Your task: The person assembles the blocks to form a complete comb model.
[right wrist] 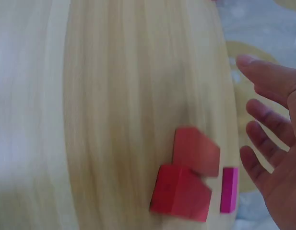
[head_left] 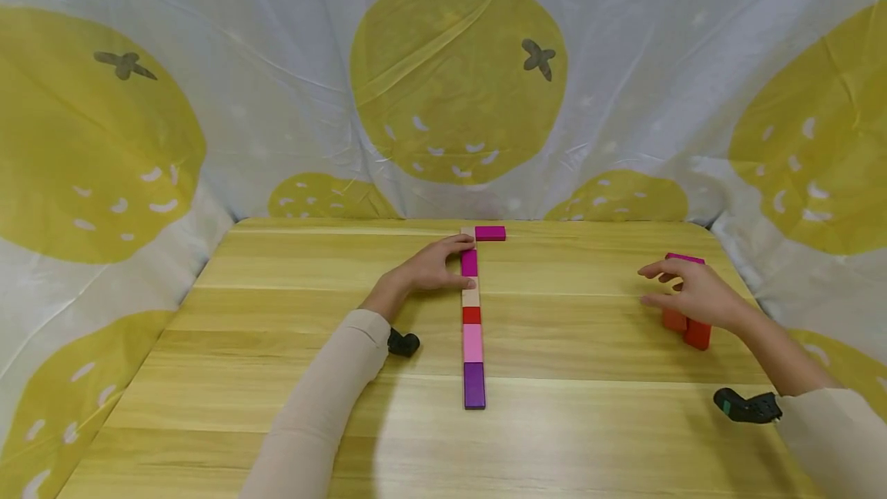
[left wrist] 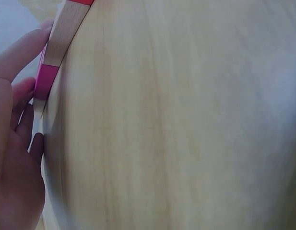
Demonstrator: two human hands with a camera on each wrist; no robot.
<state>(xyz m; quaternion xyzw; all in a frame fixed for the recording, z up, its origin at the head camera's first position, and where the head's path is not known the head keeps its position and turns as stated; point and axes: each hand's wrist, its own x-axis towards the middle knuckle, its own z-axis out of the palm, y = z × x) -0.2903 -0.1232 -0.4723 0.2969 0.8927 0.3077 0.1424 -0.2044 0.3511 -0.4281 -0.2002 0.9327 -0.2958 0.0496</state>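
Note:
A straight row of blocks runs away from me at mid-table: purple, pink, red, plain wood, magenta, then another plain wood block. My left hand touches the row's left side, its thumb at the nearer wood block and fingertips by the farther one. A magenta block lies crosswise at the far end. Over at the right, my right hand hovers with loose, spread fingers above red pentagonal blocks and another magenta block, holding nothing.
The wooden table has rounded far corners. Behind and beside it hangs a white cloth with yellow fruit prints. Black devices are worn at both wrists.

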